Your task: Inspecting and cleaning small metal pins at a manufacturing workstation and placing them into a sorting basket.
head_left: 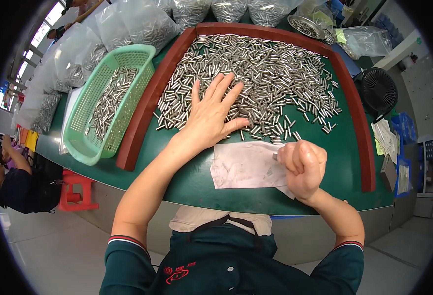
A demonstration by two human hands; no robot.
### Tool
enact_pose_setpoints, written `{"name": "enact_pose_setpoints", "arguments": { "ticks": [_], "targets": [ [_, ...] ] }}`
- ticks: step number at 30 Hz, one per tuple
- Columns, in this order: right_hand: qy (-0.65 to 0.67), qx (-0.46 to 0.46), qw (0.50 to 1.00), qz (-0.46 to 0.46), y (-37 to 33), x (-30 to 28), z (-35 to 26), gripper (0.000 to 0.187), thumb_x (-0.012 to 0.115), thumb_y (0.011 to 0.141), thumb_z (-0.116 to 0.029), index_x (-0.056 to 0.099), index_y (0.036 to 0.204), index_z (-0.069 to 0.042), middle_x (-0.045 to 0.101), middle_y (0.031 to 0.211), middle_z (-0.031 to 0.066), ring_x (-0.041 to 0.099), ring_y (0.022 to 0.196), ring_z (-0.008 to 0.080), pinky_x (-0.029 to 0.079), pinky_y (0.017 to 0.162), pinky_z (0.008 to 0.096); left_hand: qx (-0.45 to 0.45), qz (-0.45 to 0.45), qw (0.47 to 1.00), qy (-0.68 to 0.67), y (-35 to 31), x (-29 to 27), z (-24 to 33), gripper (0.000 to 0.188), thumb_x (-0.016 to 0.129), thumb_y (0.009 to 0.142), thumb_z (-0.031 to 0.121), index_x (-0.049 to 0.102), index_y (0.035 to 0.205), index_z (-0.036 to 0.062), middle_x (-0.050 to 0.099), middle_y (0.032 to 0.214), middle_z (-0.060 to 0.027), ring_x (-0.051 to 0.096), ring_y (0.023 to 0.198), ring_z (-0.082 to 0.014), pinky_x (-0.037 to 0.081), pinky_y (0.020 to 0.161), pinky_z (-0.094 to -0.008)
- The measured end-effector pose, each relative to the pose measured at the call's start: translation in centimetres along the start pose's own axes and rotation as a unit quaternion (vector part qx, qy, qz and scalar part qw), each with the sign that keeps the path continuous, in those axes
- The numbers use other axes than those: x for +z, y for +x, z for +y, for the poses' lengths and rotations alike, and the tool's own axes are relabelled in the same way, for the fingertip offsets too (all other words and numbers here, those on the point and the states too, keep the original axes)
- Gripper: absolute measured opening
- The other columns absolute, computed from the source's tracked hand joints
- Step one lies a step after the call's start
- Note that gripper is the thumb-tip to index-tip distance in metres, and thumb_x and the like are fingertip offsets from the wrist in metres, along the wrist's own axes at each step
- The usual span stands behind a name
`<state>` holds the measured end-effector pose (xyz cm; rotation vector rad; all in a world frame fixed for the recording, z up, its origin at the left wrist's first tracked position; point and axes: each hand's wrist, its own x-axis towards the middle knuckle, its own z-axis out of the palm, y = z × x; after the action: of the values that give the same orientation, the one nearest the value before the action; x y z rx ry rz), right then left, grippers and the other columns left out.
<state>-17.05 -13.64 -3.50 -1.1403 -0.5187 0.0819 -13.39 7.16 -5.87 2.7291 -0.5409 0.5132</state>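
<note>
Many short, shiny metal pins [270,73] lie spread in a loose layer on the green tabletop. My left hand [211,108] rests on the near left part of that layer, fingers spread and palm down. Closer to the table's front edge, my right hand [305,164] is closed in a fist above a stained, pale pink cloth [241,167]. The grey end of a metal pin [275,157] pokes out at the left side of this fist; the rest is hidden by the fingers. The cloth lies flat, its right part under my right hand.
Dark red wooden rails [147,113] frame the pins at left, back and right. Left of them, a green plastic basket [74,123] holds more pins. Filled clear bags [147,24] line the back. A metal bowl [306,27] and black fan [377,93] stand right. Another person [22,182] sits far left.
</note>
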Motion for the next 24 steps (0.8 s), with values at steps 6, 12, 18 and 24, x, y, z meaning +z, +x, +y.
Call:
{"name": "enact_pose_setpoints", "arguments": {
  "ticks": [6,12,18,24],
  "targets": [
    [0.015,-0.065,0.998,-0.011,2.9,-0.1,0.4,0.037,0.039,0.087,-0.010,0.028,0.052,-0.005,0.029,0.046,-0.0009,0.022,0.043,0.0074,0.019,0.042,0.0255,0.123,0.037,0.984,-0.121,-0.6,-1.7,0.9,0.013,0.067,0.063,0.008,0.058,0.072,0.0110,0.048,0.075,0.0009,0.046,0.076,-0.0171,0.029,0.071,-0.0324],
    [0.085,-0.043,0.995,0.016,2.1,-0.1,1.5,0.038,0.038,0.087,-0.011,0.027,0.052,-0.007,0.026,0.046,-0.0014,0.021,0.043,0.0074,0.020,0.043,0.0252,0.119,-0.011,0.987,-0.105,-1.3,-2.2,1.7,0.014,0.069,0.065,0.016,0.058,0.065,0.0091,0.047,0.066,-0.0001,0.044,0.068,-0.0178,0.029,0.067,-0.0323],
    [0.088,-0.041,0.994,0.047,1.3,-0.8,1.2,0.038,0.038,0.087,-0.012,0.026,0.051,-0.008,0.027,0.045,-0.0012,0.021,0.043,0.0075,0.020,0.043,0.0249,0.026,-0.019,0.997,-0.070,-1.6,-1.0,2.9,0.018,0.069,0.062,0.019,0.056,0.059,0.0067,0.049,0.062,-0.0040,0.045,0.067,-0.0209,0.030,0.065,-0.0334],
    [0.147,0.035,0.986,0.068,0.9,-0.6,0.9,0.040,0.037,0.088,-0.015,0.026,0.050,-0.009,0.029,0.044,-0.0008,0.021,0.043,0.0069,0.021,0.043,0.0244,-0.007,-0.025,0.996,-0.088,-1.6,-0.7,3.2,0.009,0.064,0.061,0.010,0.056,0.059,0.0066,0.050,0.061,-0.0040,0.046,0.067,-0.0216,0.030,0.065,-0.0343]
  ]
}}
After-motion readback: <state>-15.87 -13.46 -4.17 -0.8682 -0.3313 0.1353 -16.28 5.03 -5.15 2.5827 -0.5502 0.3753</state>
